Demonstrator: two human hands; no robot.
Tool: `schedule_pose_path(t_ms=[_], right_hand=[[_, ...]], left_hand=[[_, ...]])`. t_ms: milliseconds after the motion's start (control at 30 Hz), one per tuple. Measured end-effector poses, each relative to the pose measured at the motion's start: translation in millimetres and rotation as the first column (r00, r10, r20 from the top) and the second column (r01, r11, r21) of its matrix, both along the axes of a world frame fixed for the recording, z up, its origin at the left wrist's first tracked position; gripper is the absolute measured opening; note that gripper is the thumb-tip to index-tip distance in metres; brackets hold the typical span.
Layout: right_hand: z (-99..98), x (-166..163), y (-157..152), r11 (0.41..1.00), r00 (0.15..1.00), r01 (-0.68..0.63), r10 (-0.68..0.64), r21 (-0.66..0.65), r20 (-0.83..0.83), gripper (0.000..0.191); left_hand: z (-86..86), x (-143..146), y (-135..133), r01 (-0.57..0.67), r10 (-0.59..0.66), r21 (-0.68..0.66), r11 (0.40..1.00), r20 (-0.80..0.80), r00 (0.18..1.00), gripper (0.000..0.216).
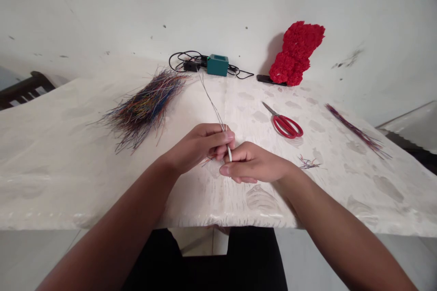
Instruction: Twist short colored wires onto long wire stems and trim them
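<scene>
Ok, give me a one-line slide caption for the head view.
Thin wires pinched by left hand and right hand, between wire pile and scissors.

1. Tabletop (68, 182): pale and mottled, set against a scuffed white wall (102, 9).
2. Pile of multicoloured wires (145, 107): lay loose, far left.
3. Teal box (217, 64): stood at the wall, with black cables (186, 60) coiled just beside it.
4. Red ruffled piece (296, 52): leaned on the wall, right of the box.
5. Red-handled scissors (283, 122): lay flat with the blades closed.
6. Slim bundle of dark purple wires (355, 131): lay far right.
7. Short wire scraps (308, 162): lay near the scissors.
8. Dark wooden chair (23, 88): stood beyond the left edge.
</scene>
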State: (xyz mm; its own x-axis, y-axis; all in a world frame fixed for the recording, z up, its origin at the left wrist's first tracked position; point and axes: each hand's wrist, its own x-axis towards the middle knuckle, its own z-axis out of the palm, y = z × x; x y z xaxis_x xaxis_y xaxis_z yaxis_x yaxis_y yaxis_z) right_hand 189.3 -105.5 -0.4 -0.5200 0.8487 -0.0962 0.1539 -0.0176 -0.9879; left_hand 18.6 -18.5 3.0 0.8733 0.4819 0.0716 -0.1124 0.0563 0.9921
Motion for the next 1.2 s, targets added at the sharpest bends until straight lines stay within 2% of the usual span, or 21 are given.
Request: schedule_pose_path(t_ms=[200,567,800,933,1200], right_hand=[[1.3,-1.0,-0.1,1.0,1.0,0.017,-0.017,0.003,0.012,0.038],[0.5,-0.5,-0.9,0.999,1.0,0.009,-0.008,-0.035,0.027,0.037],[3.1,-1.4,-0.6,1.0,0.998,0.01,-0.011,0.011,0.054,0.041],[4.5,-1.5,-0.4,0.999,0.998,-0.026,0.024,0.036,0.052,0.041],[5.9,-0.5,0.0,0.991,0.978,-0.127,0.132,-0.042,0.159,0.041]], left_hand=[[-2.2,2.3,-0.2,-0.097,0.097,-0.029,0.995,-0.019,0.995,0.027],[2.6,-0.4,1.0,-0.099,0.115,-0.14,0.985,0.105,0.988,0.029],[1.8,-1.1,3.7,-0.134,0.167,-0.203,0.97,0.158,0.973,0.03],[2.7,-1.4,5.8,-0.156,0.211,-0.245,0.957,0.218,0.953,0.028],[5.7,-1.3,8.9,-0.167,0.241,-0.272,0.948,0.269,0.932,0.027]])
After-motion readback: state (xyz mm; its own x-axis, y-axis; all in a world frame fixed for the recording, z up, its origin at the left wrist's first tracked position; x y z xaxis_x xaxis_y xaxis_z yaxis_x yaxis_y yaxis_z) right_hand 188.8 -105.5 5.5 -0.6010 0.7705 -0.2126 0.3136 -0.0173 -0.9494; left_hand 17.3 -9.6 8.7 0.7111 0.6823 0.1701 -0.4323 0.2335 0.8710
